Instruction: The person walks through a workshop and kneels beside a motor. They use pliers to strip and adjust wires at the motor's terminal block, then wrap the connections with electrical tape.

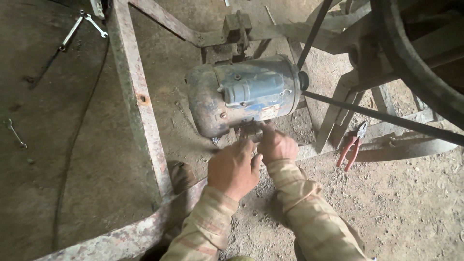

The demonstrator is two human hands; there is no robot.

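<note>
Reaching in under the motor (244, 94), both hands are working at its base. The left hand (234, 169) is curling loosely, fingertips touching the mount; the right hand (276, 144) is pinching something small there, can't tell what. The motor's blue, worn, dusty, sitting on the rusty frame (140, 106), belt (382, 117) running off it.

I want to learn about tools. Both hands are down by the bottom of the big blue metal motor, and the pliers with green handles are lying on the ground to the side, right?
Not quite: the handles are red, not green. The head view shows the red-handled pliers lying to the side, while the left hand and right hand are at the bottom of the big blue metal motor.
</note>
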